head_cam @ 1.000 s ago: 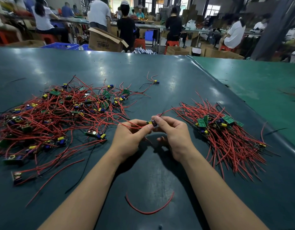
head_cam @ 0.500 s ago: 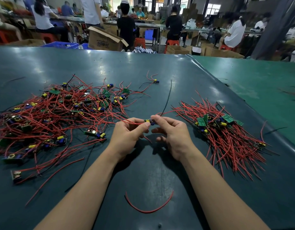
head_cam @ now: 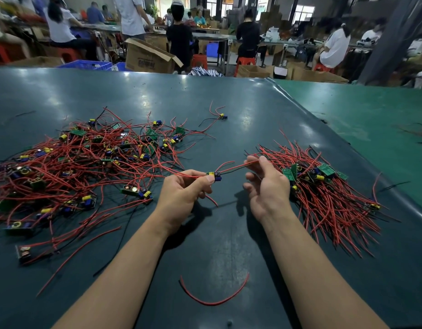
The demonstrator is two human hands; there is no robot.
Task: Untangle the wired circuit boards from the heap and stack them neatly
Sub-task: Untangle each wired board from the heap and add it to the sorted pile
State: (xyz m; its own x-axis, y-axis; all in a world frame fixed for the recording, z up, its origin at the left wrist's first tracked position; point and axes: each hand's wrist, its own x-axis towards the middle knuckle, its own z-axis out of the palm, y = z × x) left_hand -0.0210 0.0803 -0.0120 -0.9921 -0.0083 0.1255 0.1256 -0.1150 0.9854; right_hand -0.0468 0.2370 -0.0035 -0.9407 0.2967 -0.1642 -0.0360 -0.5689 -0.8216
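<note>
Dark green table (head_cam: 205, 96): at near centre the left hand (head_cam: 181, 198) pinches a small circuit board (head_cam: 214, 175); the right hand (head_cam: 268, 186) pinches its wires (head_cam: 236, 167), between the tangled heap (head_cam: 82, 162) left and the sorted stack (head_cam: 324, 186) right.

The left hand (head_cam: 181, 193) pinches a small board (head_cam: 214, 176) above the dark table (head_cam: 219, 233). The right hand (head_cam: 268, 188) holds its red wire (head_cam: 233, 167). A messy heap (head_cam: 82, 160) lies on the left and a neat pile (head_cam: 324, 186) on the right
</note>
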